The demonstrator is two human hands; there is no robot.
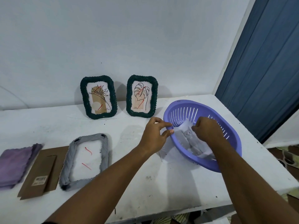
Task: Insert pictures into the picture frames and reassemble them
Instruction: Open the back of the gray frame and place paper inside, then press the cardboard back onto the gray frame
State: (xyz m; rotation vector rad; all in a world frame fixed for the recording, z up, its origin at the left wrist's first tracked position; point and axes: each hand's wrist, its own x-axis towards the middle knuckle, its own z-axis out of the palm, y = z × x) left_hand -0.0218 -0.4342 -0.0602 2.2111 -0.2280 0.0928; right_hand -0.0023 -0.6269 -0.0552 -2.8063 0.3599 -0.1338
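The right hand (206, 128) is reaching into the purple basket (226, 152) at the right of the bench (161, 183), its grip closing narrow on the loose paper pictures (191, 141) piled inside. The left hand (155, 135) is pinching the basket's near-left rim, thumb and fingers narrow around the plastic, steadying it.

The grey frame (85, 160) is lying face down at the near left, open and waiting, with its brown backing board (40, 173) just beside it on the left and a folded purple cloth (14, 165) further left. Two dark green frames (98, 97) are standing finished at the far edge against the wall.

The pictures are overlapping, so the grip is likely catching more than one sheet, or creasing a corner while dragging it over the slotted wall. The basket is sitting close to the right edge of the bench; if the left hand is letting go while the right is pulling, it could be sliding or tipping. A bent sheet would be buckling inside the grey frame and keeping the backing board from seating flat.
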